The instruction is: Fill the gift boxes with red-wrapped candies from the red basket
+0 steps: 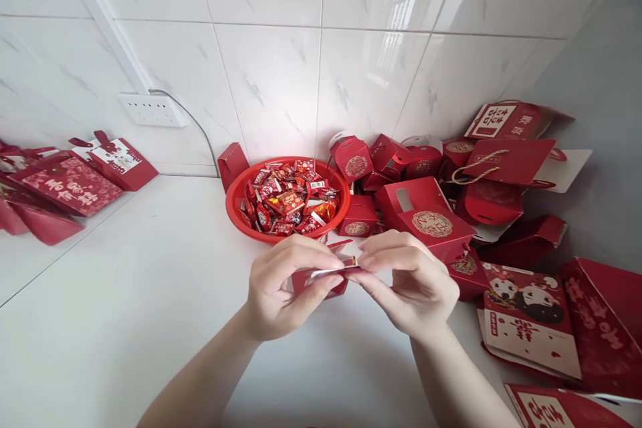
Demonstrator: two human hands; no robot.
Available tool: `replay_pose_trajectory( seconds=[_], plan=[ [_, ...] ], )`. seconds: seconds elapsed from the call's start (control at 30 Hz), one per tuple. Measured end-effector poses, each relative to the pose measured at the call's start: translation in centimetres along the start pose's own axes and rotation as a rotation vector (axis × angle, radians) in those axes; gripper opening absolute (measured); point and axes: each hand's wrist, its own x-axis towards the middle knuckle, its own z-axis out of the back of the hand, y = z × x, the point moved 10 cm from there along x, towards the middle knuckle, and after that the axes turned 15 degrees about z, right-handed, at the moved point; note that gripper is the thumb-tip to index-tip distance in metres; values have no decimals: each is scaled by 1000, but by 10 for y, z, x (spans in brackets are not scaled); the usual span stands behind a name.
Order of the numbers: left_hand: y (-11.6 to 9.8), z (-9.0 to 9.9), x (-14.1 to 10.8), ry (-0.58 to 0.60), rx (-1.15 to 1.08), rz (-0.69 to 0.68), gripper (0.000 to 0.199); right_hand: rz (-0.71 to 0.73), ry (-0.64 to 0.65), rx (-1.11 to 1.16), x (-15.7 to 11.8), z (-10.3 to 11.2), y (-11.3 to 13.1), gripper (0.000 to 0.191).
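Observation:
My left hand (291, 287) and my right hand (408, 281) meet in the middle of the view, fingers pinched on the top edges of a small red box (338, 289) above the white table. The box's top flaps stand up between the fingertips, with a pale inner side showing. Its lower part is partly hidden behind my left fingers. Just beyond my hands, a round red basket (231, 217) holds several wrapped candies (288, 202).
Red gift boxes (434, 224) and bags are heaped to the right, along the wall and down the table's right side. More red bags (75, 184) lie at the far left. A socket strip (153, 111) with a cable is on the tiled wall (271, 67).

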Motion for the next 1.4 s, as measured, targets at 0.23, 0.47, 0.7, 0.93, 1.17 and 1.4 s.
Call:
replay_pose_trajectory(
  seconds=[0.23, 0.47, 0.7, 0.93, 1.17, 1.4],
  plan=[
    [29, -9, 5, 193, -104, 283, 6, -117, 154, 178, 1, -10, -3, 15],
    [86, -49, -17, 372, -897, 818, 41, -266, 181, 230, -1, -21, -15, 20],
    [96, -81, -30, 425, -1214, 935, 34, -266, 58, 69, -1, -16, -10, 14],
    [101, -88, -36, 459, -1209, 1024, 42, -226, 108, 35, 7, -16, -2, 16],
    [83, -64, -18, 392, -926, 866, 32, -248, 133, 19, 0, -14, -10, 13],
    [76, -62, -19, 381, -938, 846, 41, 37, 159, -91, 6, -16, 6, 10]
  ],
)
